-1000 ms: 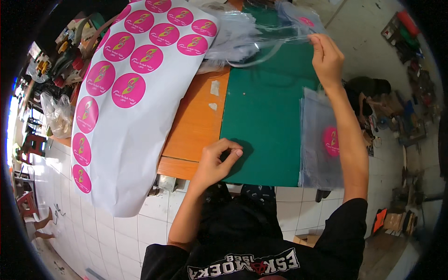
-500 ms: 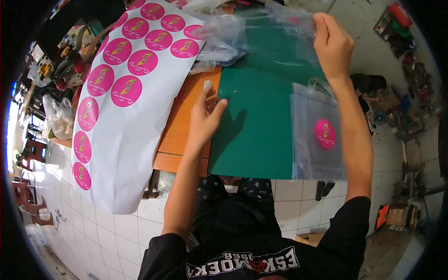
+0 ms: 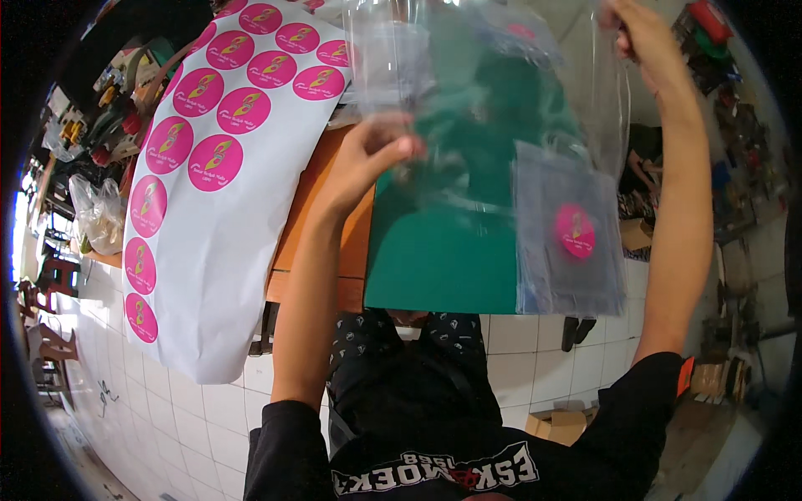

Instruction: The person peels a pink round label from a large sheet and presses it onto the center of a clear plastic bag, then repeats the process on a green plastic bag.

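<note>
Head view shows the clear plastic bag (image 3: 464,159) spread across the upper middle of the frame, see-through and partly blurred, above the green mat (image 3: 434,267). Your right hand (image 3: 642,37), at the upper right, has its fingers closed in a pinch on the bag's right edge. Your left hand (image 3: 376,154), left of the frame's centre, is half curled with the thumb out at the bag's left side; its fingers are blurred, so I cannot tell whether they grip the plastic. Right of centre, a stack of clear bags (image 3: 539,271) with a pink round sticker (image 3: 575,231) lies on the mat's right edge. Left of the mat you have the orange wooden tabletop (image 3: 309,255), then a white sheet (image 3: 209,259) of pink round stickers, hanging down toward the tiled floor (image 3: 209,409). A cardboard box (image 3: 561,427) sits at the lower right.
</note>
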`<act>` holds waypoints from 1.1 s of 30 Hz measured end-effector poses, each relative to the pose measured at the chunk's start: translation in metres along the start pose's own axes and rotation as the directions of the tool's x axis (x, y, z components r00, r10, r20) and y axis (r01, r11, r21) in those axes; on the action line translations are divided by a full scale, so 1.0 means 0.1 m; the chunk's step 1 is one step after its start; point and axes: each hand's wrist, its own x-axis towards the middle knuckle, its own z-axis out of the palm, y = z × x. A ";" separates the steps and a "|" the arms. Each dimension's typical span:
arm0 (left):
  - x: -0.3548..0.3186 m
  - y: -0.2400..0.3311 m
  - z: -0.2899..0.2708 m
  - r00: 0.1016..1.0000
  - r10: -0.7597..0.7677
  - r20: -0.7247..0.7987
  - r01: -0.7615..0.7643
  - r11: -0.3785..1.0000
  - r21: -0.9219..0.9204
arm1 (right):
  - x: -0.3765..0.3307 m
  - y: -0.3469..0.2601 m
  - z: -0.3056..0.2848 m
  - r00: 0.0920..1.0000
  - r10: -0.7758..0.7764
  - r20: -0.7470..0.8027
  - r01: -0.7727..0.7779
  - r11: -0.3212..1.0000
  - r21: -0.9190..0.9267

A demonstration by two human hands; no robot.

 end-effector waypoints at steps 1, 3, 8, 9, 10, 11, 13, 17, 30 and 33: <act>-0.21 0.11 -0.05 0.983 -0.180 0.042 0.181 0.983 -0.030 | 0.07 0.31 0.05 0.988 0.046 0.146 -0.046 0.999 -0.001; -0.60 0.14 0.04 0.973 -0.232 0.007 0.231 0.968 -0.094 | -0.05 0.73 0.21 0.942 0.146 0.302 -0.154 0.988 0.004; -1.27 0.09 0.03 0.926 -0.338 -0.168 0.326 0.941 -0.094 | -0.86 1.43 1.03 0.769 0.508 0.389 -0.494 0.858 -0.143; -1.29 0.07 -0.03 0.924 -0.340 -0.175 0.328 0.940 -0.090 | -0.96 1.58 1.13 0.767 0.506 0.395 -0.495 0.858 -0.138; -1.31 0.05 -0.10 0.894 -0.406 -0.188 0.413 0.911 -0.003 | -1.05 1.73 1.23 0.741 0.536 0.404 -0.532 0.836 -0.134; -1.29 0.01 -0.14 0.860 -0.468 -0.205 0.491 0.867 0.082 | -1.10 1.79 1.29 0.716 0.566 0.409 -0.568 0.813 -0.131; -1.23 -0.16 -0.16 0.886 -0.400 -0.235 0.437 0.890 0.134 | -1.14 1.84 1.35 0.737 0.565 0.371 -0.554 0.819 -0.146; -1.14 -0.41 -0.24 0.916 -0.285 -0.283 0.373 0.865 0.337 | -1.28 1.56 1.41 0.845 0.511 0.157 -0.482 0.856 -0.190; -0.82 -0.03 0.16 0.969 0.233 0.085 -0.061 -0.109 0.992 | -3.38 0.52 1.30 0.893 0.062 0.446 0.091 0.945 -0.313; -0.63 -0.31 0.06 0.974 0.014 0.226 -0.227 0.052 0.973 | -3.54 0.50 1.63 0.924 0.074 0.376 0.083 0.920 -0.383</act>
